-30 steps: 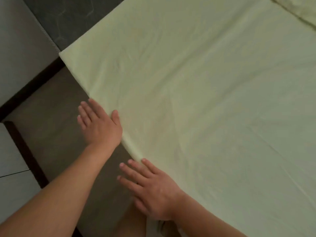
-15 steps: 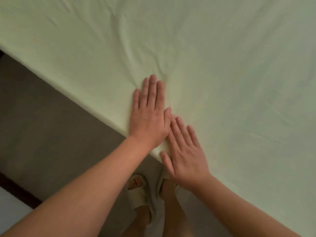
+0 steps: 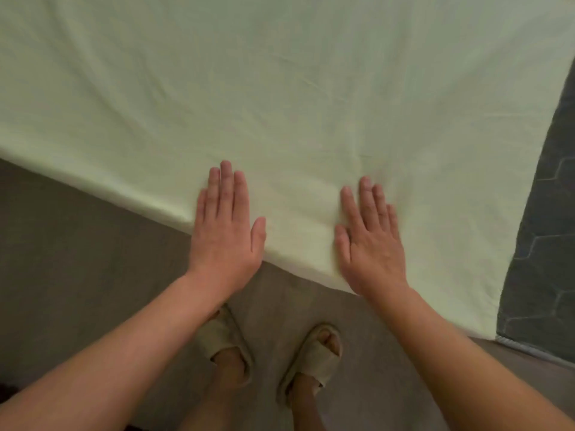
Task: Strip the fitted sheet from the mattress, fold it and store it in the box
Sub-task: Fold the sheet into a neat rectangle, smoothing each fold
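A pale yellow-green sheet [image 3: 280,88] lies spread flat over the mattress and fills the upper part of the view. Its near edge runs diagonally from the left down to the lower right. My left hand [image 3: 225,227] lies flat, palm down, on that near edge with straight fingers. My right hand [image 3: 370,241] lies flat on the same edge, a hand's width to the right. Bare grey quilted mattress [image 3: 547,231] shows at the right, beyond the sheet's side edge. No box is in view.
Brown floor [image 3: 77,259] runs along the near side of the mattress. My feet in beige slippers [image 3: 311,353] stand on it just below the sheet's edge. The mattress's piped corner [image 3: 529,346] shows at the lower right.
My hands, which lay side by side and touching on the sheet's edge, have slid apart along it. The view has shifted right, so bare mattress now shows at the right.
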